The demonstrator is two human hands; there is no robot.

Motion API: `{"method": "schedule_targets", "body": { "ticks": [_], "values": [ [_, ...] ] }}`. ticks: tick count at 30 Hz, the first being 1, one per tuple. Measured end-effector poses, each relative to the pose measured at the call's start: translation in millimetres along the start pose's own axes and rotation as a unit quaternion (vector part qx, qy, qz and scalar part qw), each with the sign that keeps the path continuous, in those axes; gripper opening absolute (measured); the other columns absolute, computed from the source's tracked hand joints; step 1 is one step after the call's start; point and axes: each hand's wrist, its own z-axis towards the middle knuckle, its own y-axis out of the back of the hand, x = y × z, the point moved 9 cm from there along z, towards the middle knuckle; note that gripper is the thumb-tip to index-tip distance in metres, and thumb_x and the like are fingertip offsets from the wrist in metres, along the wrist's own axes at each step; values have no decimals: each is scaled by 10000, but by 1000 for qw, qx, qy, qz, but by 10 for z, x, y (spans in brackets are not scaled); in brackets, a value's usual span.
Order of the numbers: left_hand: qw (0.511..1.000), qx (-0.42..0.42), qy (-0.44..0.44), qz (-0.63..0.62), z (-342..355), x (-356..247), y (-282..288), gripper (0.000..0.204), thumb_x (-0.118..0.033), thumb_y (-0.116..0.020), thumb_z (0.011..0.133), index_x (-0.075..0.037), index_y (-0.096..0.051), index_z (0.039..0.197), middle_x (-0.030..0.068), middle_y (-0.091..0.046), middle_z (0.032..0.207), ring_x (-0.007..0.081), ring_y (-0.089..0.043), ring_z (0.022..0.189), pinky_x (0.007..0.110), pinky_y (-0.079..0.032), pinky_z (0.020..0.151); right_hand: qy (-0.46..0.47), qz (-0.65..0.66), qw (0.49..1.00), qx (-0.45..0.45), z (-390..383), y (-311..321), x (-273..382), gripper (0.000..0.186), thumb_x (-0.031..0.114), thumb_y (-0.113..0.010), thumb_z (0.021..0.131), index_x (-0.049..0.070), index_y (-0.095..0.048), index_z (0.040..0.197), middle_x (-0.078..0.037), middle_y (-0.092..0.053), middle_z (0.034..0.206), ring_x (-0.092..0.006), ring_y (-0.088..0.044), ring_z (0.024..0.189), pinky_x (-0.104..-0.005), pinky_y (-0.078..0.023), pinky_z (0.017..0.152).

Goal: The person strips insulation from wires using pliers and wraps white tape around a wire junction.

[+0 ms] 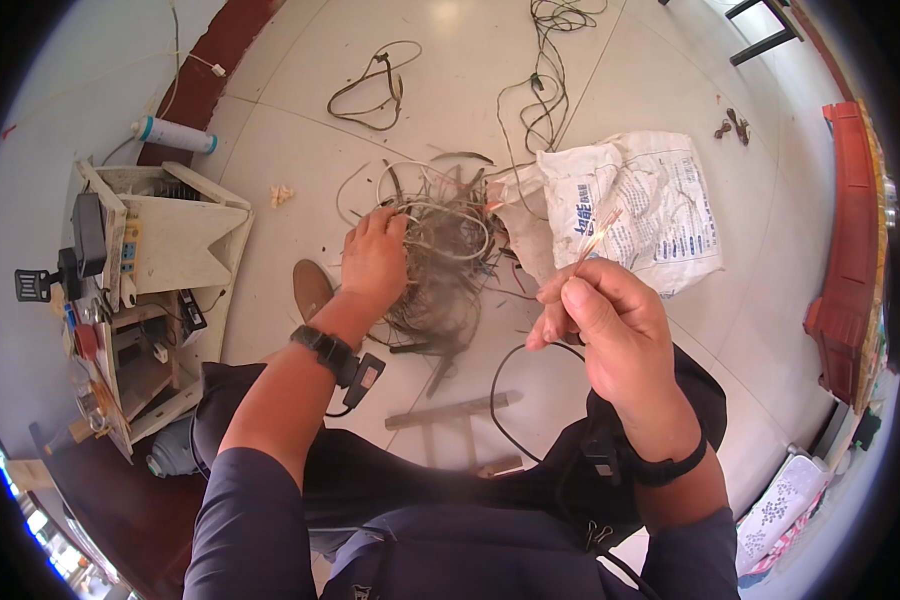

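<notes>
In front of me on the floor lies a tangled heap of grey, white and dark electrical wires point(440, 310), blurred in its middle. My left hand point(375, 262) is at the heap's left edge, its fingers bent round cables there; the fingertips are partly hidden. Raised to the right of the heap, my right hand point(615, 325) pinches a thin bundle of bare copper wire point(598, 240) between thumb and forefinger. The shiny strands stick up from the fingers and fan out at the top. Behind them lies a crumpled white woven bag point(670, 190) with blue print.
Loose cables point(540, 90) and a looped cord point(395, 100) lie farther off. At left stands a white wooden cabinet point(185, 235) beside a white canister point(175, 135). A brown shoe point(312, 288) is near the heap. A metal frame point(450, 412) lies near me; reddish furniture point(845, 270) stands at right.
</notes>
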Motion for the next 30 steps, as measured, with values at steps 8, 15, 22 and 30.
{"method": "schedule_targets", "body": {
  "ticks": [8,15,22,30],
  "values": [
    [936,349,39,27,-96,33,-593,304,-200,-667,879,-71,-659,1154,145,-673,1110,350,-635,1071,457,-514,895,47,92,994,-20,38,217,245,261,212,-540,1045,-32,-631,1023,-64,-612,782,-191,-659,690,-343,-586,675],
    [910,392,-13,-132,-446,-371,-334,254,-210,-678,857,-65,-697,1064,159,-694,941,367,-649,1000,476,-523,858,184,169,968,-15,62,435,725,291,285,-501,1055,22,-627,1058,-56,-635,839,-251,-709,771,-364,-583,702],
    [901,418,-14,-119,-1002,-972,-19,277,-215,-685,848,-95,-693,1098,161,-682,1003,362,-627,1052,477,-512,886,244,185,952,24,-174,171,1048,275,252,-519,1050,12,-650,1069,-66,-667,902,-248,-713,830,-373,-578,761],
    [958,214,2,-192,-694,-919,83,380,-355,-625,874,-119,-621,1172,151,-682,1144,359,-668,1033,469,-532,879,258,61,953,149,-753,-1067,1541,241,167,-563,1030,-30,-636,1148,-149,-692,938,-253,-711,756,-396,-614,702]
  ]
}}
